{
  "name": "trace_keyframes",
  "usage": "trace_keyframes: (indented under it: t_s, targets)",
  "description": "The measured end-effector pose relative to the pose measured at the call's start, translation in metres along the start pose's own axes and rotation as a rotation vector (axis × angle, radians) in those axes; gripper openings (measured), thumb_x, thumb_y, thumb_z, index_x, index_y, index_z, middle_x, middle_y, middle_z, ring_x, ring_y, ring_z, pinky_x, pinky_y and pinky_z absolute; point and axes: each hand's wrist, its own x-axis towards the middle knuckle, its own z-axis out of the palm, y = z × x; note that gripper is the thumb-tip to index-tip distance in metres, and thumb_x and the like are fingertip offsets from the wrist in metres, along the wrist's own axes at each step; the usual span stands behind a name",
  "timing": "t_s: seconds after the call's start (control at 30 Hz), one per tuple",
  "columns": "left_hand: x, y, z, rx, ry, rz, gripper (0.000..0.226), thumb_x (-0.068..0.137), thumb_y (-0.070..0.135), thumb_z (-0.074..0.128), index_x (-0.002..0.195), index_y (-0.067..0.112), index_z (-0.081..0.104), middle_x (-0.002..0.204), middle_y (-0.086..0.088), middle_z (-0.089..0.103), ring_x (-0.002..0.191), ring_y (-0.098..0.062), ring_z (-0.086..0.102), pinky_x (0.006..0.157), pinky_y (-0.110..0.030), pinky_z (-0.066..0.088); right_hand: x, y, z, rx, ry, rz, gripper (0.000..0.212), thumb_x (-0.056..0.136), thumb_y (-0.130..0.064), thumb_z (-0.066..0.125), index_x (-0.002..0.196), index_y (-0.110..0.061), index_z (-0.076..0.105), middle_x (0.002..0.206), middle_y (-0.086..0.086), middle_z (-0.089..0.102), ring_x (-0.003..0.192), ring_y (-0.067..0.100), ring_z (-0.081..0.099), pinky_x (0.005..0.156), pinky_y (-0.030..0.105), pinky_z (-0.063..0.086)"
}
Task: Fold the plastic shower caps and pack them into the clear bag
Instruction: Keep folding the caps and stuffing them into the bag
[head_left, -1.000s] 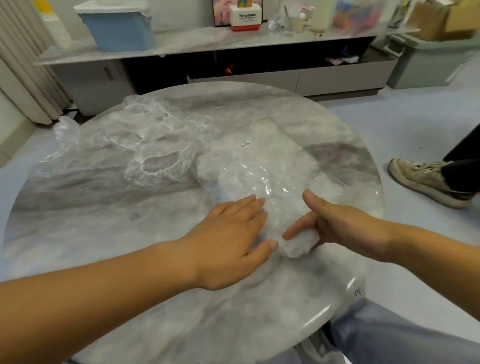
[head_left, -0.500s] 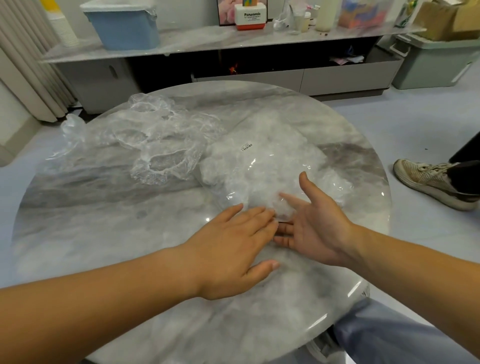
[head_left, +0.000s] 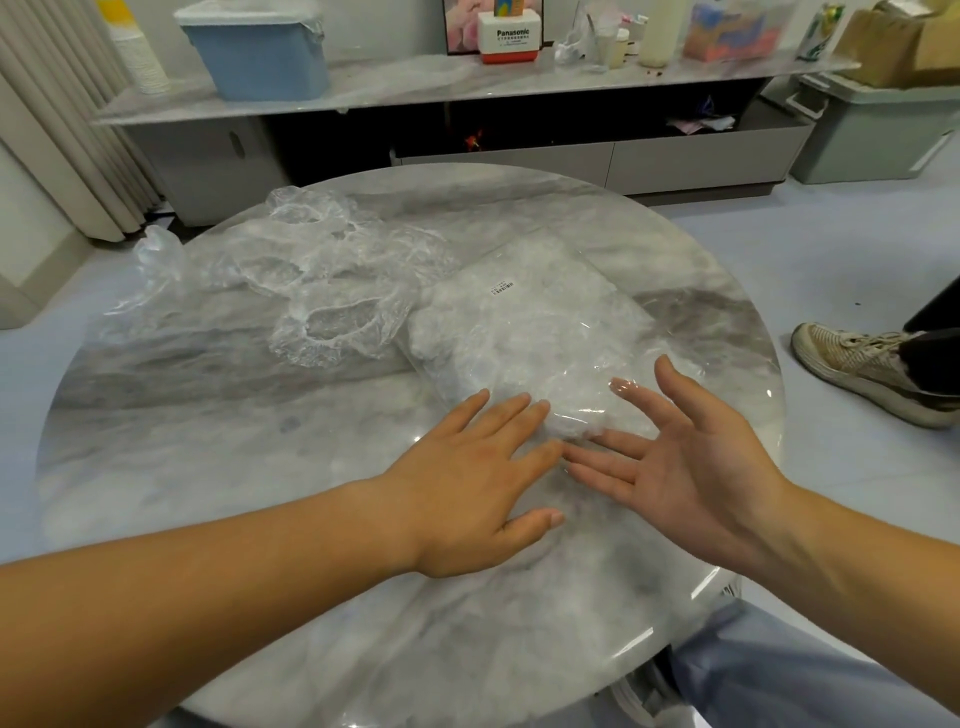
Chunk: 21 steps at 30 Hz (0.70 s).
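Round grey marble bench (head_left: 234, 467): crumpled clear plastic shower caps (head_left: 332, 291) at rear left; stuffed clear plastic bag (head_left: 530, 332) just beside them on the right, nearer the front edge.

The round marble table (head_left: 208, 467) is carrying a filled bag (head_left: 524, 332), which is lying at the fingertips (head_left: 519, 404) of the left hand (head_left: 467, 483), and loose caps (head_left: 332, 291) are lying beyond them, more leftward.

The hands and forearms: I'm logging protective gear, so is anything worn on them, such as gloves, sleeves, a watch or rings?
No. The left hand and right hand are ungloved, no rings on the visible fingers; the left forearm and right forearm are bare to the frame edge: no sleeves, watch or bands.
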Motion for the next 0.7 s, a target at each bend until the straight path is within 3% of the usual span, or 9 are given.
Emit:
trace_keyframes:
  t_s: [0.1, 0.17, 0.3, 0.37, 0.43, 0.47, 0.5, 0.6, 0.7]
  targets:
    - [0.000, -0.003, -0.001, -0.003, -0.012, 0.030, 0.066, 0.100, 0.065, 0.018, 0.159, 0.036, 0.015, 0.168, -0.005, -0.013, 0.152, -0.016, -0.022, 0.123, -0.044, -0.014, -0.009, -0.005, -0.002, -0.261, 0.094, -0.028, 0.058, 0.089, -0.061, 0.061, 0.132, -0.023, 0.054, 0.125, 0.025, 0.065, 0.097, 0.048, 0.072, 0.090, 0.058, 0.056]
    - [-0.003, -0.007, -0.005, -0.060, -0.014, 0.070, 0.063, 0.101, 0.065, 0.017, 0.159, 0.040, 0.012, 0.167, -0.001, -0.017, 0.150, -0.012, -0.028, 0.122, -0.044, -0.018, -0.013, -0.013, -0.001, -0.515, 0.196, -0.068, 0.053, 0.096, -0.064, 0.047, 0.119, -0.016, 0.052, 0.100, 0.022, 0.075, 0.079, 0.043, 0.075, 0.069, 0.049, 0.059]
    - [-0.017, -0.027, -0.017, -0.280, 0.150, -0.006, 0.067, 0.099, 0.067, 0.018, 0.159, 0.038, 0.013, 0.168, 0.010, -0.002, 0.151, -0.001, -0.014, 0.123, -0.032, -0.012, -0.013, -0.027, 0.017, -0.824, 0.220, -0.252, 0.049, 0.103, -0.056, 0.036, 0.101, -0.011, 0.056, 0.065, 0.015, 0.070, 0.052, 0.031, 0.065, 0.051, 0.036, 0.047]
    - [-0.024, -0.050, -0.022, -0.373, 0.255, -0.176, 0.067, 0.096, 0.066, 0.022, 0.155, 0.035, 0.029, 0.164, 0.012, 0.021, 0.152, -0.007, 0.012, 0.123, -0.028, 0.006, -0.008, -0.025, 0.033, -0.860, 0.158, -0.347, 0.046, 0.105, -0.048, 0.039, 0.095, -0.007, 0.059, 0.064, 0.013, 0.068, 0.054, 0.029, 0.064, 0.052, 0.039, 0.048]
    - [-0.034, -0.084, -0.018, -0.410, 0.273, -0.362, 0.060, 0.097, 0.065, 0.023, 0.140, 0.032, 0.050, 0.146, 0.010, 0.045, 0.139, -0.016, 0.038, 0.118, -0.036, 0.027, 0.000, -0.018, 0.053, -0.893, 0.054, -0.422, 0.043, 0.105, -0.042, 0.042, 0.091, -0.007, 0.064, 0.072, 0.009, 0.070, 0.068, 0.027, 0.069, 0.059, 0.042, 0.055]
    - [-0.040, -0.103, -0.012, -0.415, 0.232, -0.442, 0.060, 0.096, 0.067, 0.023, 0.133, 0.032, 0.055, 0.141, 0.009, 0.048, 0.136, -0.018, 0.041, 0.116, -0.041, 0.031, 0.006, -0.012, 0.064, -0.928, -0.013, -0.442, 0.042, 0.104, -0.041, 0.043, 0.090, -0.010, 0.067, 0.080, 0.005, 0.072, 0.077, 0.022, 0.071, 0.065, 0.039, 0.059]
    - [-0.047, -0.120, -0.004, -0.398, 0.153, -0.508, 0.060, 0.096, 0.068, 0.023, 0.131, 0.033, 0.057, 0.148, 0.005, 0.044, 0.142, -0.021, 0.036, 0.118, -0.045, 0.028, 0.011, -0.005, 0.077, -0.991, -0.087, -0.444, 0.042, 0.103, -0.044, 0.043, 0.092, -0.013, 0.069, 0.089, -0.001, 0.073, 0.086, 0.016, 0.071, 0.074, 0.035, 0.060]
    - [-0.062, -0.154, 0.025, -0.223, -0.070, -0.515, 0.060, 0.099, 0.065, 0.023, 0.142, 0.034, 0.051, 0.169, -0.005, 0.002, 0.156, -0.022, 0.000, 0.125, -0.044, 0.009, 0.030, 0.019, 0.118, -1.262, -0.323, -0.422, 0.046, 0.103, -0.053, 0.041, 0.103, -0.018, 0.070, 0.107, -0.006, 0.070, 0.099, 0.007, 0.063, 0.095, 0.033, 0.051]
    - [-0.063, -0.167, 0.034, -0.192, -0.113, -0.476, 0.077, 0.095, 0.073, 0.016, 0.157, 0.029, 0.027, 0.168, -0.003, -0.010, 0.155, -0.019, -0.010, 0.126, -0.041, 0.003, 0.050, 0.046, 0.145, -1.367, -0.501, -0.369, 0.039, 0.105, -0.052, 0.037, 0.092, -0.029, 0.066, 0.097, -0.018, 0.065, 0.094, 0.000, 0.058, 0.092, 0.029, 0.046]
